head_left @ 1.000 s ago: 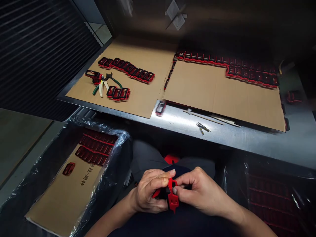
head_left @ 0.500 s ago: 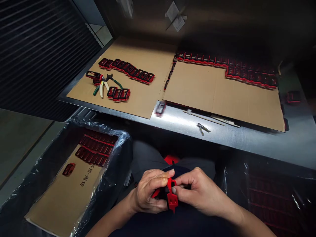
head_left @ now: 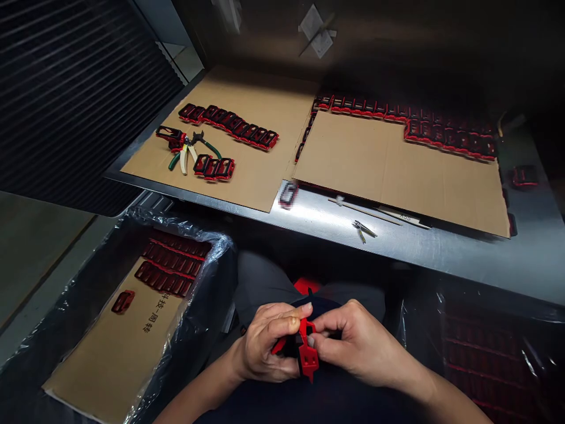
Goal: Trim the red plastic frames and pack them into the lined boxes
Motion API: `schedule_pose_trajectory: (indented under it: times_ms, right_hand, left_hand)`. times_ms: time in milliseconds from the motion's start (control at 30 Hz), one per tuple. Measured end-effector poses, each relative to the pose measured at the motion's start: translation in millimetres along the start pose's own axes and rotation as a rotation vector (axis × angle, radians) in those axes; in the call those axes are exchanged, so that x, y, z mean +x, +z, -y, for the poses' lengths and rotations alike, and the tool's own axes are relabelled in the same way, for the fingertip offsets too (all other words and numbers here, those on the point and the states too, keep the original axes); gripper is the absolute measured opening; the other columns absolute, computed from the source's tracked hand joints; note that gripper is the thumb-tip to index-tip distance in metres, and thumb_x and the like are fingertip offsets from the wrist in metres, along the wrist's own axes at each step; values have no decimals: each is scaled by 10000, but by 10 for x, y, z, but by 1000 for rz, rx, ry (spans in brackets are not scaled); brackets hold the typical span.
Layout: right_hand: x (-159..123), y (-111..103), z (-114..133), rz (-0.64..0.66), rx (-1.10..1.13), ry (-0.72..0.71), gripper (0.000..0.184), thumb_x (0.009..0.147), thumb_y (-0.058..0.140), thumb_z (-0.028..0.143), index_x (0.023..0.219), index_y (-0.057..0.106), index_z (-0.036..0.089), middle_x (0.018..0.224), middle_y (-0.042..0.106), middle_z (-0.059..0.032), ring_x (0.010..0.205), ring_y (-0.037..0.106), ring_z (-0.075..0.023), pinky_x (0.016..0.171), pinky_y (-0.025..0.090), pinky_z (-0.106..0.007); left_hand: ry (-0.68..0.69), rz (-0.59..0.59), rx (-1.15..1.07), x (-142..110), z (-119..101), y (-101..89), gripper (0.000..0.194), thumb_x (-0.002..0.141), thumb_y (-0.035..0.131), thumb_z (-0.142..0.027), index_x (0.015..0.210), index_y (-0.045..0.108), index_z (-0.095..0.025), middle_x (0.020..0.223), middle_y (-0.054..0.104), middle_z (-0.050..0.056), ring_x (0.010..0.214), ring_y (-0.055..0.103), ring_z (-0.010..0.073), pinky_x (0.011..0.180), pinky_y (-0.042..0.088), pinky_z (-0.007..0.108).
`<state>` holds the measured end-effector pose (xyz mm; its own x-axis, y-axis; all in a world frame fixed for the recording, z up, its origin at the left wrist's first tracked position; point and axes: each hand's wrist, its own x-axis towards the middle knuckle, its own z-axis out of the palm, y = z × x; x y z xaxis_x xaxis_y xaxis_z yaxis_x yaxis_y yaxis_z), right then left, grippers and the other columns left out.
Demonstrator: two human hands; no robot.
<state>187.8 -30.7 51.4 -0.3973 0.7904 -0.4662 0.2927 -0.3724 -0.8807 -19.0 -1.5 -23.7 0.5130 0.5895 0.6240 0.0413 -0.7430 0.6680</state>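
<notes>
A red and black plastic part point(head_left: 308, 357) is held upright in front of my lap. My left hand point(head_left: 276, 338) is wrapped round its left side, the thumb resting on the top end. From the right, the thumb and forefinger of my right hand point(head_left: 348, 335) pinch the part's upper edge. Whatever lies between those right fingertips is hidden. On the cardboard at the left of the bench lie similar parts point(head_left: 229, 123) in a row, with a smaller group point(head_left: 214, 168) nearer me. Beside that group are cutting pliers point(head_left: 189, 152) with green and white handles.
A metal bench point(head_left: 468, 259) carries a second cardboard sheet point(head_left: 397, 171) with rows of parts point(head_left: 450, 138) behind it. Small metal snips point(head_left: 364, 231) and a thin stick point(head_left: 371, 212) lie near its front edge. Below left stands a plastic-lined bin point(head_left: 220, 238) with layered parts and cardboard.
The view has shifted very slightly, so the bench appears a little further right. Both hands keep the same grip on the part.
</notes>
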Motion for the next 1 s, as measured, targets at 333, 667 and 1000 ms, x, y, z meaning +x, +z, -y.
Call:
schedule_pose_trajectory:
  times_ms: [333,667,1000]
  right_hand:
    - [-7,-100,-194,62,302,-20,275,880,661,317,1100,734,169,841,764,-32,737,643,-147,701,459,-234]
    - [107,132,13,-238,-187,51,188,802,583,182,615,590,192,531,604,49,460,473,-84,503,315,-225]
    - [109,8,-461,-230,362,27,546,953,510,620,920,788,151,704,764,-85,735,705,-226,799,501,-351]
  left_hand:
    - [-110,-40,-132,-75,40,100,722,795,772,-564,1343,470,-203,1135,757,179,742,723,173,693,598,282]
    - [-122,80,7,59,-28,29,854,781,774,-370,1500,361,-167,1252,707,190,1019,744,260,894,606,364]
    - [-401,10,-402,-144,-10,131,858,775,814,-439,1471,369,-209,1314,668,217,1097,728,274,918,598,319]
